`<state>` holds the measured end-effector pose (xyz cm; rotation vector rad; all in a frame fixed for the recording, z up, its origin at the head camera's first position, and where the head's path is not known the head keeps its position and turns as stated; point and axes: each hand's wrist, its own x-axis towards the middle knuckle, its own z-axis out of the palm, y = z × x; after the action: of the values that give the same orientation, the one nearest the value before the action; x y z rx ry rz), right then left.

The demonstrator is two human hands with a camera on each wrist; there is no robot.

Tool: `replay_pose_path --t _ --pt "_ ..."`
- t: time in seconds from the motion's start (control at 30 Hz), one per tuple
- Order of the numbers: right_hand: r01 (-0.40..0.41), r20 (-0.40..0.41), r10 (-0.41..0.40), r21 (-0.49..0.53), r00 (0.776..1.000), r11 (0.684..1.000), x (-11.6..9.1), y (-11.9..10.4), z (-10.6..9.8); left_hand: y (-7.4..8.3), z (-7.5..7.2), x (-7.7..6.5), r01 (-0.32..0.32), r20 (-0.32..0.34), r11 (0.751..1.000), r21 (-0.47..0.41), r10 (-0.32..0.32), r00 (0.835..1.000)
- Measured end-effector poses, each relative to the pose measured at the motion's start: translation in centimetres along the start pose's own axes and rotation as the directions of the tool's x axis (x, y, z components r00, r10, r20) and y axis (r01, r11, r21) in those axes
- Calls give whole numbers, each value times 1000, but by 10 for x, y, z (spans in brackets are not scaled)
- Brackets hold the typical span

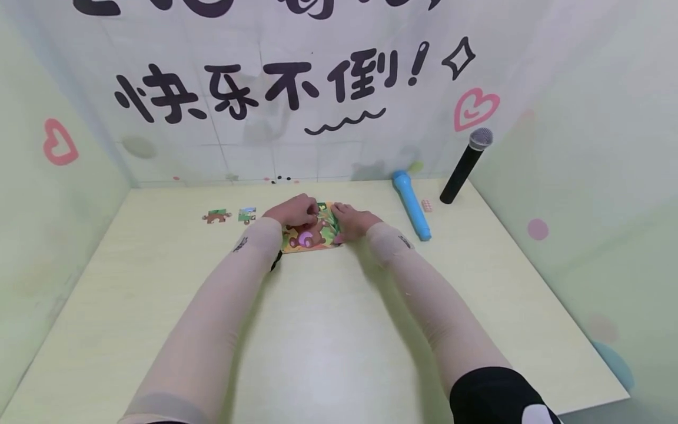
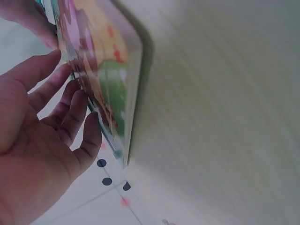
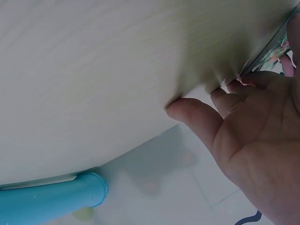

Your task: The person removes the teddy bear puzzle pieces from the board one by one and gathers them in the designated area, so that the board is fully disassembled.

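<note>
A jigsaw puzzle [image 1: 309, 237] with a brown bear picture lies flat on the table between both hands. My left hand [image 1: 293, 211] reaches over its upper left part. In the left wrist view, the slightly bent fingertips of that hand [image 2: 47, 122] touch the puzzle's picture face [image 2: 112, 77]. My right hand [image 1: 355, 222] rests along the puzzle's right edge. Seen from the right wrist, the fingers of the right hand [image 3: 262, 140] are spread, some tips down on the table, others beside the puzzle's edge. Part of the picture is hidden under the left hand.
Two loose puzzle pieces, one brown and green [image 1: 216, 216], one blue and green [image 1: 247, 215], lie left of the puzzle. To the right are a blue microphone [image 1: 412, 206], a small pinkish block [image 1: 426, 205] and an upright black microphone [image 1: 466, 168]. A printed cloth [image 1: 286, 141] hangs behind the table.
</note>
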<state>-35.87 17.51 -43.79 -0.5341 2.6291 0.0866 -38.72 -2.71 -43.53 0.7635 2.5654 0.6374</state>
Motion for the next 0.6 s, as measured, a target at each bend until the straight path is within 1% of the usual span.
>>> replay_pose_path --t 0.2,0.3,0.47,0.6 --pt "10 1 -10 -2 1000 1000 -2 0 -1 5 1 1 -14 -70 995 97 21 997" --pt "17 -4 -17 -2 1000 1000 -3 0 -1 7 1 3 -2 -88 994 106 11 996" --pt "14 1 -14 -1 1000 1000 -2 0 -2 5 3 9 37 -109 992 124 -23 994" --pt "10 9 -10 5 1000 1000 -2 0 -2 3 4 12 36 -132 989 145 -17 991"
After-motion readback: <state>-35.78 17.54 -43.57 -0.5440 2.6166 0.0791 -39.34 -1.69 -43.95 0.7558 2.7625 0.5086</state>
